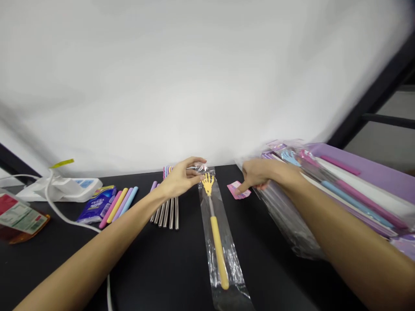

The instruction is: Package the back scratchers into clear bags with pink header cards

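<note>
A yellow back scratcher (218,246) with a hand-shaped head and a metal neck lies inside a long clear plastic bag (231,255), its head toward the wall. My left hand (181,178) is at the top end of this bag, thumb and fingers around the film at its mouth. To the right, a small pink printed card (239,191) lies on the black table. My right hand (257,172) reaches down to it, a fingertip pressing on its surface and the other fingers curled and partly hidden.
On the right, a purple bin (363,166) holds several bagged back scratchers, with clear bags (288,220) beside it. Left are metal rods (168,216), coloured handles (119,205), a blue tissue pack (97,205), a white power strip (78,190) with cable and a bottle (21,218).
</note>
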`<state>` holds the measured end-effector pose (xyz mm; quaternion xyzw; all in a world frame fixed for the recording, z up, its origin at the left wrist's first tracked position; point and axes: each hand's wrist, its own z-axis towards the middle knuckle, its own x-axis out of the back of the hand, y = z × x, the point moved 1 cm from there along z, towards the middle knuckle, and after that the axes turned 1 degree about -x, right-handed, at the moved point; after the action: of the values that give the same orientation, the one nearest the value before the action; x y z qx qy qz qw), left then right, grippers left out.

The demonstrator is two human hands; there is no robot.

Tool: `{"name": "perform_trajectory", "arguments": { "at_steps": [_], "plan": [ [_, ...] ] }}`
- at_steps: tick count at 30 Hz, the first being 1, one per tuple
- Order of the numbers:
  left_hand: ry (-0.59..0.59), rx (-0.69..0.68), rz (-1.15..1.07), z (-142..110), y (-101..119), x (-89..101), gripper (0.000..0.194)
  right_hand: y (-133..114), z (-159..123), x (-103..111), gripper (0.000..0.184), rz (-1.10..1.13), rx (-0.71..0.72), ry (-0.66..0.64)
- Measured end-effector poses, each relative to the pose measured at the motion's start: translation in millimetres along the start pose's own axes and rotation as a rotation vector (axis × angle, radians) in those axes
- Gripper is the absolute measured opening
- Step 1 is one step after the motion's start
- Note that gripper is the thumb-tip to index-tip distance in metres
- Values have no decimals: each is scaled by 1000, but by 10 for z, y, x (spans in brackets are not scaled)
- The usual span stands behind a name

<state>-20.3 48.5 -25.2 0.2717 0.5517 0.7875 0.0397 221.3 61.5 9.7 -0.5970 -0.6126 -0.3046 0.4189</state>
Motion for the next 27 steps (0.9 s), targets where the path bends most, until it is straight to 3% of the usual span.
{"name": "perform_trajectory", "arguments": {
  "at_steps": [7,14,19,24,27],
  "plan": [
    [-89,33,-4,-54,-77,-85,62,74,96,-40,49,103,79,-6],
    [-120,46,-1,-69,-60,-156,62,52,69,-17,47,127,70,1],
    [-114,44,14,-81,-24,-174,63,73,73,17,40,26,120,16],
    [-123,54,36,-94,14,-212,62,78,14,72,37,340,289,-125],
    [-122,31,34,-94,-3,-223,64,21,-54,144,37,498,436,9]
  ]
}}
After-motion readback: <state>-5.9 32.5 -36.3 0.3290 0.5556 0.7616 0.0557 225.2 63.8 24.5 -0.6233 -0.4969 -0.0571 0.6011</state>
